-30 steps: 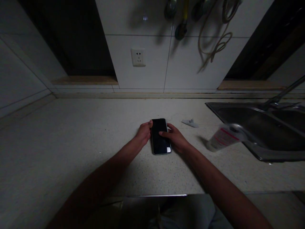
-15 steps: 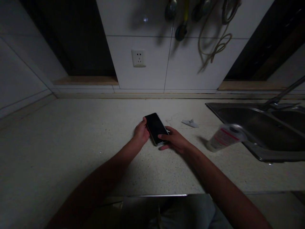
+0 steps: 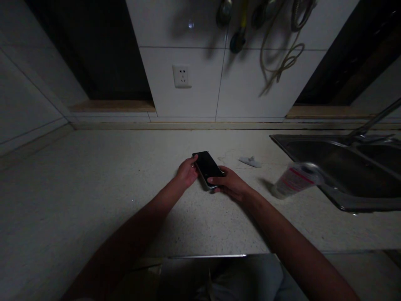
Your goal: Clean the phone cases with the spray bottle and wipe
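Observation:
A black smartphone with a dark screen is held tilted just above the speckled countertop, in the middle of the view. My left hand grips its left edge with curled fingers. My right hand holds its near right corner, thumb on the screen edge. Both forearms reach in from the bottom of the view.
A clear plastic bottle with a red label lies on its side by the steel sink at right. A small white clip lies behind the phone. A wall socket and hanging utensils are on the tiled wall.
The phone lay flat on the counter a second ago; both hands have lifted it and turned it at an angle, then lowered it slightly.

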The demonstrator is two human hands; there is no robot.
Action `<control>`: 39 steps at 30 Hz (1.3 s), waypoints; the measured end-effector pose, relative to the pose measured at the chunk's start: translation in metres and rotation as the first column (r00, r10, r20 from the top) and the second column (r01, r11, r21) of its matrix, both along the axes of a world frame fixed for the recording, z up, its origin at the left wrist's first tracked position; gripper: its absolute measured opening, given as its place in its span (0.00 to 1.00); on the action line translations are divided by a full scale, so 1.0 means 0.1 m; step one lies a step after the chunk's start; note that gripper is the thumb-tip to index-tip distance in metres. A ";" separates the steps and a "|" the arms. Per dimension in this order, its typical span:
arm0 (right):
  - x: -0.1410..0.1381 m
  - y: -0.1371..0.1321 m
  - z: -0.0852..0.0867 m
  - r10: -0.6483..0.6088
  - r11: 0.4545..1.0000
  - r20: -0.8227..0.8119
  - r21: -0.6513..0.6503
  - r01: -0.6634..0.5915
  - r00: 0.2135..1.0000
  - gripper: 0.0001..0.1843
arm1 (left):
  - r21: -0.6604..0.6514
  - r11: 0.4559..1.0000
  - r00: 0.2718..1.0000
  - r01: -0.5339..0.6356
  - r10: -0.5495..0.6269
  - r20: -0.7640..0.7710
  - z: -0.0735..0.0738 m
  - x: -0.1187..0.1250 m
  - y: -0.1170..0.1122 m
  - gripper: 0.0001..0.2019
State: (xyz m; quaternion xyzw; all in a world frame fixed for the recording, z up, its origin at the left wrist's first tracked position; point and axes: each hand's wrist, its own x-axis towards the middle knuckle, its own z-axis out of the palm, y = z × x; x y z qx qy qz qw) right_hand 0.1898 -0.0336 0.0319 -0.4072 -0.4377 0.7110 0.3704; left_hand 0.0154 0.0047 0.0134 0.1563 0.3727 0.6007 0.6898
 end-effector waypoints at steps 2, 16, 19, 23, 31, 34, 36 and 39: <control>0.00 0.00 0.00 0.019 0.998 0.064 0.054 -0.022 0.998 0.30 | 0.057 0.998 0.999 0.036 -0.034 -0.024 -0.03 -0.01 0.00 0.06; 0.01 -0.02 -0.04 0.015 0.970 0.190 0.237 -0.061 0.982 0.38 | 0.070 0.997 0.988 -0.012 0.023 -0.153 -0.05 0.01 -0.02 0.10; 0.00 -0.01 -0.07 0.006 0.972 0.153 0.230 -0.041 0.988 0.37 | 0.100 0.995 0.987 0.003 0.013 -0.157 -0.01 0.03 -0.04 0.10; -0.01 0.00 -0.06 -0.059 0.993 0.121 0.106 0.047 0.991 0.31 | 0.151 0.989 0.969 0.000 0.038 -0.244 0.01 0.06 -0.08 0.13; 0.13 0.15 -0.18 -0.152 0.941 0.397 0.339 0.010 0.905 0.27 | 0.314 0.934 0.490 0.172 0.196 -0.850 0.00 0.02 -0.11 0.16; 0.18 0.14 -0.12 -0.234 0.869 0.588 0.484 -0.104 0.774 0.27 | 0.308 0.926 0.350 0.220 0.220 -0.911 0.04 0.02 -0.14 0.17; 0.21 0.12 -0.05 -0.269 0.828 0.706 0.517 -0.217 0.656 0.26 | 0.287 0.929 0.333 0.235 0.200 -0.921 0.06 0.03 -0.18 0.18; 0.25 0.08 0.02 -0.231 0.823 0.838 0.439 -0.360 0.494 0.26 | 0.314 0.930 0.471 0.193 0.193 -0.861 0.07 0.07 -0.23 0.17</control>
